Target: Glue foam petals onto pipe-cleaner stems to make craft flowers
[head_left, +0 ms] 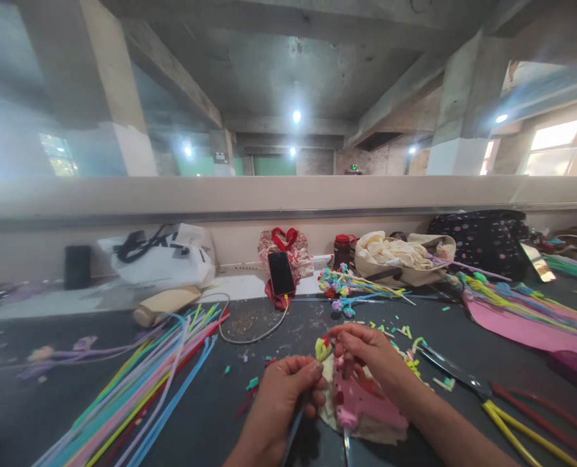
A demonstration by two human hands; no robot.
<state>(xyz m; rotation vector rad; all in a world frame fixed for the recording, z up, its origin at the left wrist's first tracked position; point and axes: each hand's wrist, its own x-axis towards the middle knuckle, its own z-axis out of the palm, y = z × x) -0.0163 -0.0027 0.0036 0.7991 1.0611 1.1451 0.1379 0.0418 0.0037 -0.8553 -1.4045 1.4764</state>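
Observation:
A small pipe-cleaner flower point(322, 349), yellow-green with a red part, stands between my hands. My left hand point(295, 386) is closed, pinching it just below the head between thumb and forefinger; a dark bluish stem seems to run down from that palm. At the flower's red side, the bent fingertips of my right hand point(366, 353) come together, though their exact contact is partly hidden. Under my right hand, a pink hot glue gun point(354, 397) lies on a crumpled beige cloth point(380, 433).
Loose pipe cleaners point(137, 389) spread at left. Large scissors point(483, 389) with red and yellow handles lie at right. Finished pipe-cleaner flowers point(341, 292), a cabled phone point(282, 272), a dark bottle point(342, 251) and bags line the back. Cut scraps point(409, 357) litter the dark table.

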